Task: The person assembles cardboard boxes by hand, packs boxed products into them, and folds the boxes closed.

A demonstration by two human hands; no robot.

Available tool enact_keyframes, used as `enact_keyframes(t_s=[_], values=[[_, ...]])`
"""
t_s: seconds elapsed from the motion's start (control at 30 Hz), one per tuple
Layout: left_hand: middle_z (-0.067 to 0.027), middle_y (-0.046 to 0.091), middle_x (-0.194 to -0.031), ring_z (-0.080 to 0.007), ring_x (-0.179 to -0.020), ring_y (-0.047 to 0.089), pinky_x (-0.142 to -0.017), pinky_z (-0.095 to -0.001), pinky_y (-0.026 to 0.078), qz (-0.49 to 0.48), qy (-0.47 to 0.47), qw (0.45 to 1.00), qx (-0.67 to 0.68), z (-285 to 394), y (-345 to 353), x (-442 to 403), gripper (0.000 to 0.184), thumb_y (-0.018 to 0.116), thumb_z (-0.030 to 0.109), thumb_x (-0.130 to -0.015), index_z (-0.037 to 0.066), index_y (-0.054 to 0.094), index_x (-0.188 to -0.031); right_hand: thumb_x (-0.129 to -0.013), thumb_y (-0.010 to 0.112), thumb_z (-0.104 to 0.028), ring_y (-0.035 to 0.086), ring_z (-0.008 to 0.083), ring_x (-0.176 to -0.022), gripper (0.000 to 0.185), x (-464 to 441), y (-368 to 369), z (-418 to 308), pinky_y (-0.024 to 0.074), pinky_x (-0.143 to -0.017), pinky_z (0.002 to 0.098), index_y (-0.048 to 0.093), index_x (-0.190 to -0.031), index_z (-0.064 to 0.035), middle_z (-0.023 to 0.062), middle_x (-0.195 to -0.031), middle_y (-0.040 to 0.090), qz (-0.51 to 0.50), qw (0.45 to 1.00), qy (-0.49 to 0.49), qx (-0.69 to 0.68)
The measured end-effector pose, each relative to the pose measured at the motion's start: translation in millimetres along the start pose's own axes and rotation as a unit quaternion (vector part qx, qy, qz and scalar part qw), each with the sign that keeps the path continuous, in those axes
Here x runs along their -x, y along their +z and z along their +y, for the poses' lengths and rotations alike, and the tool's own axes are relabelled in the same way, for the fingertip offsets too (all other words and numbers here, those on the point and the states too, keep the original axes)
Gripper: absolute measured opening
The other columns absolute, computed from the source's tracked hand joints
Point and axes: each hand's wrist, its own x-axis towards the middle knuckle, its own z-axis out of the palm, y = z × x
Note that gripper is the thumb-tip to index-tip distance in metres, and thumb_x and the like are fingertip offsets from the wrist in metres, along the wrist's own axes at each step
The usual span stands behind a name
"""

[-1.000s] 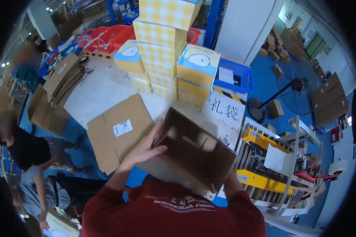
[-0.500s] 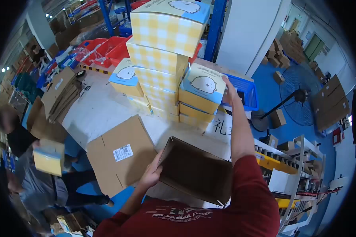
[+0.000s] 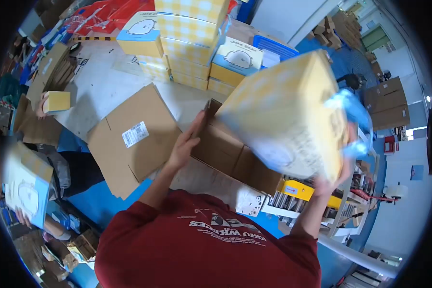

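My right hand (image 3: 335, 176) grips a yellow-and-white checked gift box (image 3: 278, 103) at its right end, where a shiny blue ribbon-like strip (image 3: 353, 108) hangs. The gift box is tilted and blurred, held above an open cardboard carton (image 3: 218, 146). Part of the carton is hidden behind it; the visible inside is bare brown board. At the carton's left wall, my left hand (image 3: 183, 148) closes on the rim. Flat folded cardboard (image 3: 153, 127) with a white label lies just left of that hand.
Checked gift boxes (image 3: 185, 45) are stacked at the back of the table, with shorter piles (image 3: 237, 60) beside them. A blue basket (image 3: 278, 45) stands behind. At far left, a co-worker's hand (image 3: 24, 217) holds another gift box (image 3: 29, 187). A rack (image 3: 297, 192) stands at right.
My right hand has come from beside the back pile to above the carton, now with a gift box. The tall stack's top box no longer shows. My left hand stays on the carton rim.
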Motion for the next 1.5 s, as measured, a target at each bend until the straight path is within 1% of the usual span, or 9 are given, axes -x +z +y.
enact_keyframes(t_s=[0.23,0.37,0.47,0.63,0.83,1.1,1.4,1.43,1.5], values=[[-0.0119,0.027,-0.170,-0.0228,-0.154,0.030,-0.124,-0.0371,0.027,0.052,-0.048,0.994,0.079,17,15,15,0.076,0.051,0.005,-0.093,0.002,0.024,-0.164,-0.090,0.077,-0.036,0.064,0.0291,-0.107,0.043,75,-21,26,0.0491,-0.100,0.0435,0.073,-0.113,-0.0007,0.0158,-0.121,0.063,-0.361,0.827,-0.071,0.426],[-0.0133,0.032,-0.168,-0.0277,-0.151,0.036,-0.123,-0.0414,0.030,0.038,0.014,0.996,-0.082,11,19,24,0.077,0.064,0.010,-0.092,0.006,0.032,-0.162,-0.099,0.065,-0.027,0.060,0.0100,-0.084,0.028,120,-40,107,0.0480,-0.075,0.0291,0.066,-0.086,-0.0029,0.0025,-0.086,0.065,0.115,0.937,0.300,0.138],[-0.0151,0.038,-0.165,-0.0323,-0.154,0.031,-0.124,-0.0422,0.028,-0.180,-0.081,0.936,-0.293,43,-2,34,0.078,0.072,0.021,-0.089,0.009,0.040,-0.158,-0.105,0.060,-0.031,0.063,0.0086,-0.079,0.032,77,-57,147,0.0478,-0.074,0.0246,0.068,-0.091,-0.0045,0.0012,-0.082,0.067,-0.260,0.873,0.398,-0.105],[-0.0154,0.050,-0.156,-0.0406,-0.149,0.038,-0.122,-0.0474,0.032,-0.229,-0.090,0.884,-0.398,61,6,51,0.083,0.083,0.034,-0.080,0.013,0.048,-0.153,-0.103,0.059,-0.022,0.060,0.0100,-0.077,0.026,87,-38,84,0.0456,-0.062,0.0242,0.068,-0.087,-0.0037,0.0015,-0.080,0.063,-0.123,0.954,0.150,0.229],[-0.0159,0.049,-0.157,-0.0390,-0.147,0.041,-0.120,-0.0494,0.034,-0.295,-0.140,0.867,-0.376,30,-19,47,0.087,0.085,0.023,-0.074,0.012,0.049,-0.153,-0.091,0.072,-0.004,0.067,0.0149,-0.102,0.037,90,12,163,0.0542,-0.092,0.0305,0.067,-0.127,0.0018,0.0138,-0.116,0.074,-0.496,0.795,0.349,-0.020],[-0.0261,0.022,-0.167,-0.0453,-0.153,0.025,-0.118,-0.0639,0.025,0.102,0.173,0.792,-0.577,8,-5,21,0.082,0.078,0.037,-0.086,0.016,0.044,-0.157,-0.087,0.071,-0.053,0.039,0.0362,-0.148,0.092,133,91,92,0.0260,-0.123,0.0545,0.039,-0.155,-0.0009,0.0211,-0.161,0.040,-0.297,0.795,0.031,0.529],[-0.0225,0.040,-0.158,-0.0432,-0.147,0.035,-0.121,-0.0465,0.032,-0.127,0.192,0.928,-0.293,-117,167,-67,0.046,0.058,0.012,-0.100,0.012,0.058,-0.146,-0.098,0.060,-0.047,0.022,0.0321,-0.157,0.082,137,-128,119,0.0180,-0.127,0.0529,0.031,-0.161,-0.0034,0.0188,-0.168,0.029,-0.294,0.753,0.066,0.585],[-0.0219,0.051,-0.149,-0.0414,-0.146,0.038,-0.120,-0.0458,0.034,-0.208,-0.119,0.940,-0.243,-109,202,-82,0.040,0.057,0.011,-0.101,0.011,0.062,-0.141,-0.100,0.059,-0.043,0.021,0.0342,-0.157,0.079,147,-143,114,0.0182,-0.127,0.0524,0.030,-0.161,-0.0026,0.0201,-0.168,0.028,-0.255,0.750,0.104,0.601],[-0.0214,0.052,-0.149,-0.0390,-0.149,0.035,-0.121,-0.0445,0.035,-0.223,0.167,0.907,-0.315,-127,233,-88,0.041,0.059,0.017,-0.101,0.007,0.062,-0.140,-0.102,0.056,-0.035,0.020,0.0382,-0.157,0.071,156,-140,111,0.0185,-0.126,0.0515,0.032,-0.160,-0.0001,0.0227,-0.166,0.029,-0.183,0.750,0.150,0.618]])
